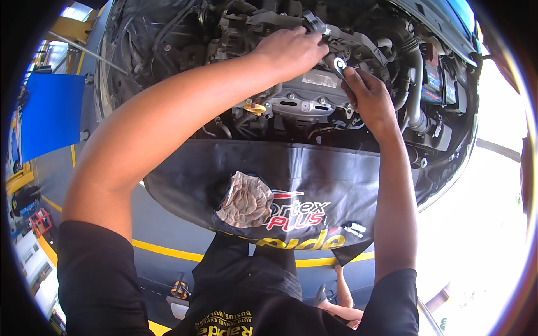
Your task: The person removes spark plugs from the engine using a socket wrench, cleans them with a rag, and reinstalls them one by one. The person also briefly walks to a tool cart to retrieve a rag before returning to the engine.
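Observation:
Over the engine [320, 84] of a car with its hood up, my left hand [294, 51] reaches in from the left with its fingers curled. At its fingertips is a dark round cap [315, 22], which it seems to grip; the fingers partly hide the hold. My right hand [370, 98] is closed around a small dark flashlight [339, 65], whose bright round end shows just beyond the thumb. The flashlight is close to the left hand's fingers, apart from them. Below the hands, a yellow dipstick handle [255, 108] stands out at the front of the engine.
A black cover [336, 168] drapes over the car's front, with a crumpled, stained rag [245, 200] on it. The battery [440, 84] and a thick intake hose [413, 61] lie right. Another person's legs [343, 294] show below; a blue panel [51, 115] stands left.

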The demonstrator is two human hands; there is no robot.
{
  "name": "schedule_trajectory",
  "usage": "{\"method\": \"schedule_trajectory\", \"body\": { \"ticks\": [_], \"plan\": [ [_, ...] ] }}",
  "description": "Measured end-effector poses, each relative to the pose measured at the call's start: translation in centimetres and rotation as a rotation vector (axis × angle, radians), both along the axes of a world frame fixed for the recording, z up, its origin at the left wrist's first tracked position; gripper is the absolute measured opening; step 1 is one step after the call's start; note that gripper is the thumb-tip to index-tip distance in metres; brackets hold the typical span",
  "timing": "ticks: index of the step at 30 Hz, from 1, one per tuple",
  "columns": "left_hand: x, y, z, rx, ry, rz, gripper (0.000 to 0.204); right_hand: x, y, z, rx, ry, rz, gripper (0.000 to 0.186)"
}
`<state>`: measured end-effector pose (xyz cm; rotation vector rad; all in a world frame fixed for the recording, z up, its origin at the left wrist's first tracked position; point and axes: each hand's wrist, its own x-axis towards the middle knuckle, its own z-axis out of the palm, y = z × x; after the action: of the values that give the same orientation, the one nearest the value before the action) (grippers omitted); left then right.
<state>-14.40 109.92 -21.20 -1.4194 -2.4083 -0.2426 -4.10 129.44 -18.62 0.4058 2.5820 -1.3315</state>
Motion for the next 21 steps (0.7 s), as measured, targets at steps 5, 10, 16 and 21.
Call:
{"method": "schedule_trajectory", "body": {
  "ticks": [5, 10, 16, 21],
  "plan": [
    [-0.2, 1.1, 0.7, -0.398, -0.357, 0.285, 0.022, 0.0, 0.0, 0.0, 0.015, -0.013, -0.012, 0.054],
    [0.2, 0.2, 0.9, 0.001, -0.007, -0.062, 0.020, 0.2, 0.2, -0.4, 0.021, -0.002, -0.011, 0.052],
    [-0.1, 0.8, 0.5, -0.368, -0.337, 0.227, 0.021, 0.4, 0.2, -0.7, 0.033, -0.002, -0.010, 0.052],
    [0.1, 0.0, 0.1, 0.012, 0.012, -0.062, 0.025, 0.5, 0.2, -0.6, 0.044, 0.015, -0.007, 0.053]
  ]
}}
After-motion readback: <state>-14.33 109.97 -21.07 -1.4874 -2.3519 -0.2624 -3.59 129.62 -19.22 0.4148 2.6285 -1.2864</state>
